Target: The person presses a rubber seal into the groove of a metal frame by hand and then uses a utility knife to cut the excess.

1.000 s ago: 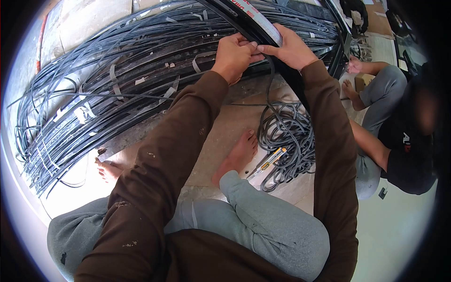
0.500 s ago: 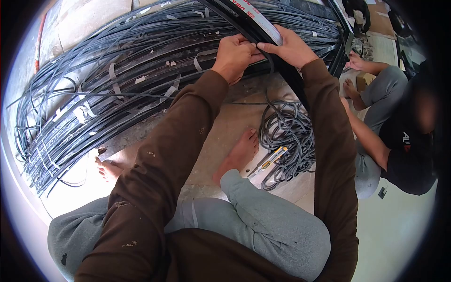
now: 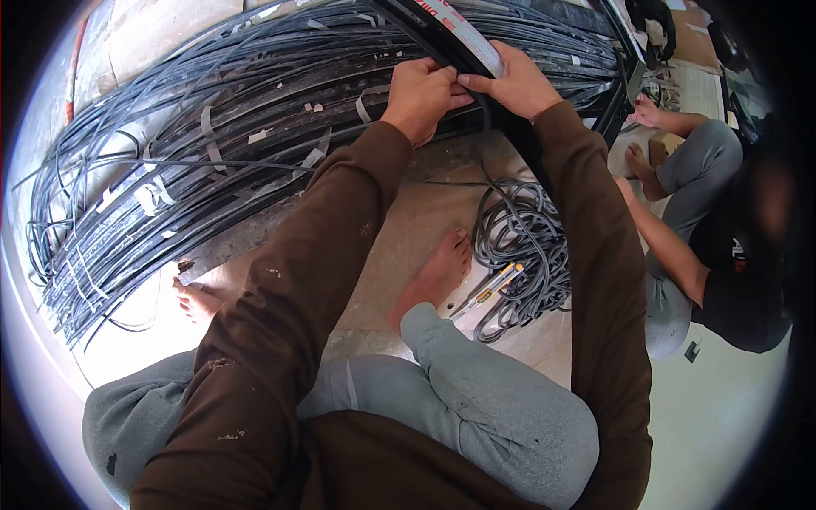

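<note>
This is a rough workshop, with the work done at ground level. The bare floor (image 3: 408, 229) is stained and patchy, and people sit on it barefoot, not at benches. A great bundle (image 3: 255, 144) of long black strips, bound here and there with pale tape, lies across the far side and fills most of the view. A black frame (image 3: 463, 34) with a printed label crosses above it. A coil (image 3: 523, 246) of grey cord sprawls loose on the floor with a cutter (image 3: 489, 289) beside it (yellow and metal, at the coil's edge). A co-worker (image 3: 731, 272) sits close by on the right, knees bent.
</note>
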The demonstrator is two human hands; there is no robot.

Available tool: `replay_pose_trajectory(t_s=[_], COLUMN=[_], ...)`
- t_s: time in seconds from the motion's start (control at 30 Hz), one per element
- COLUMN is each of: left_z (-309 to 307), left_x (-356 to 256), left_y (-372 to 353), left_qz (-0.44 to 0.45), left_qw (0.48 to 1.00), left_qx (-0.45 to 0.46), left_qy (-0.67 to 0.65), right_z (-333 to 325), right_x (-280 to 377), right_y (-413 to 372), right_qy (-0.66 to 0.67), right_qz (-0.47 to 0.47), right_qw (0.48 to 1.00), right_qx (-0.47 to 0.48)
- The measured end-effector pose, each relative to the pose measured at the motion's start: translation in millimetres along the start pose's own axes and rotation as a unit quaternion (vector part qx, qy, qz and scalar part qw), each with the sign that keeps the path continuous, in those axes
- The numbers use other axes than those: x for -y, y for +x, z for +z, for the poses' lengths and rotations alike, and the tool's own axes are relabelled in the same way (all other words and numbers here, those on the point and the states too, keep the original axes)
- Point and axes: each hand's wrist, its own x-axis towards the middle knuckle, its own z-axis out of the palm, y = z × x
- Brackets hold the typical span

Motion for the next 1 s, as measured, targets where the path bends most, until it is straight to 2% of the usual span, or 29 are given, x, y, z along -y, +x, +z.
replay_pose_trajectory(t_s=[0.1, 0.2, 0.3, 0.4, 0.6, 0.8, 1.0], left_z=[3.6, 0.4, -5.8, -6.7, -4.9, -6.2, -5.2], left_x=[-0.5, 6.3, 8.1, 4.2, -4.6, 1.0, 9.9], left_y=[0.5, 5.2, 8.5, 7.6, 2.9, 4.2, 8.7], left_qz=[0.015, 0.016, 0.002, 0.003, -0.011, 0.003, 0.016], left_qw=[0.999, 0.998, 0.996, 0.999, 1.000, 0.999, 0.995], left_qx=[-0.022, -0.038, -0.058, -0.031, -0.022, -0.011, -0.045], left_qy=[0.030, 0.053, 0.073, 0.034, 0.017, 0.044, 0.084], right_z=[1.3, 7.5, 9.8, -1.8, -8.2, 0.0, 6.1], right_x=[-5.5, -2.7, 9.7, 6.7, 13.5, 5.3, -5.9], right_y=[1.9, 0.5, -4.8, -2.5, -1.8, -1.7, -0.4], right_qy=[0.001, -0.067, -0.058, 0.106, 0.062, 0.057, 0.062], right_qz=[-0.015, -0.021, 0.012, 0.001, 0.036, 0.005, -0.006], right_qw=[1.000, 0.997, 0.998, 0.993, 0.994, 0.997, 0.998], right_qx=[-0.006, -0.044, -0.034, 0.060, 0.086, 0.045, 0.030])
